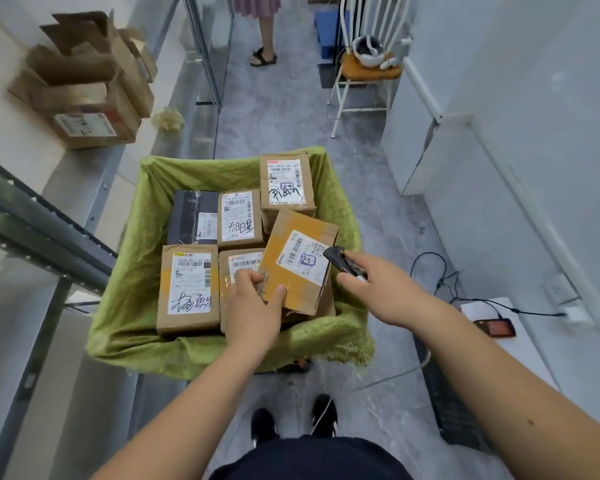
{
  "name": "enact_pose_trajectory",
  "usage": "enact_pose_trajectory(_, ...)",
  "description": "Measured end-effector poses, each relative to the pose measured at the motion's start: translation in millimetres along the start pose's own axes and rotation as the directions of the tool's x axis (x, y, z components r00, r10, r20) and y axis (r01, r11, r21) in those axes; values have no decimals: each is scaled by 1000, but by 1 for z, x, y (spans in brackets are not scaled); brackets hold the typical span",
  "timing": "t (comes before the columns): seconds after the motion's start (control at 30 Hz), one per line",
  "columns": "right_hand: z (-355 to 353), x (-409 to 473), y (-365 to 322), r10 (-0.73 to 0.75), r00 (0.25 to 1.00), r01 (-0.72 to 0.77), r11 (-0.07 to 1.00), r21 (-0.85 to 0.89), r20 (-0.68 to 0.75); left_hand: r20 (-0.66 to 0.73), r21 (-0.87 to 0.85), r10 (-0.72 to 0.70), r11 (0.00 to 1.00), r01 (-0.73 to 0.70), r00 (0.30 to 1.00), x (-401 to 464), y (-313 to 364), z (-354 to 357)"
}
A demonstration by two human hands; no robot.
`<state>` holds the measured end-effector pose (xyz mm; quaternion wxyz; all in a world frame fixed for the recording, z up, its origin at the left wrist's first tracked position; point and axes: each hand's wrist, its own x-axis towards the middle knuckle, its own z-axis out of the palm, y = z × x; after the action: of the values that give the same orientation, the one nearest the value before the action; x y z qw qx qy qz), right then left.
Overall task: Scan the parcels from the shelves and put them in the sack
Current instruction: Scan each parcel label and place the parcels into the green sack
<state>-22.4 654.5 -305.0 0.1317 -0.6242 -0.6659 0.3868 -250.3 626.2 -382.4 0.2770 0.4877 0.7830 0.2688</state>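
Note:
A green sack point(125, 299) stands open on the floor in front of me, with several cardboard parcels lying in it. My left hand point(253, 303) grips the near corner of a yellow-taped parcel point(284, 247) and holds it tilted over the sack's right side, label up. My right hand point(371, 289) holds a black handheld scanner point(340, 259), whose head sits at the right edge of that parcel's label. Flat in the sack lie a large parcel point(187, 289) at front left, a black one point(194, 216) behind it, and a tall one point(286, 181) at the back.
Grey metal shelves point(49, 223) run along the left, with open cardboard boxes point(84, 84) on top. A white chair point(368, 64) stands ahead on the right. A person's legs point(265, 39) are at the far end. A phone point(496, 327) and cables lie on a white surface at right.

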Motion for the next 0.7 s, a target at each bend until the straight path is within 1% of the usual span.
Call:
enact_pose_trajectory(0.07, 4, -1, -1, 31, 999, -31, 999, 23, -16, 57, 161, 46, 985, -55, 997, 2, 2, -3)
enact_pose_trajectory(0.13, 7, -3, -5, 50, 999, -50, 999, 17, -17, 124, 243, 43, 967, -73, 991, 3, 2, -4)
enact_pose_trajectory(0.17, 8, -4, -8, 58, 998, -58, 998, 9, -13, 155, 258, 46, 962, -86, 987, 3, 3, -3)
enact_pose_trajectory(0.3, 14, -12, -15, 94, 995, -94, 995, -10, -13, 237, 226, 85, 964, -140, 968, 3, 4, -2)
enact_pose_trajectory(0.43, 22, -18, -19, 124, 991, -126, 991, -44, -40, 272, 232, 104, 958, -170, 957, 9, 3, -5)
enact_pose_trajectory(0.6, 36, -21, -24, 155, 985, -156, 988, 4, -77, 390, 160, 119, 968, -194, 913, 12, 6, -7)
enact_pose_trajectory(0.7, 44, -24, -29, 171, 981, -168, 985, 37, -91, 394, 146, 137, 967, -209, 909, 13, 4, -8)
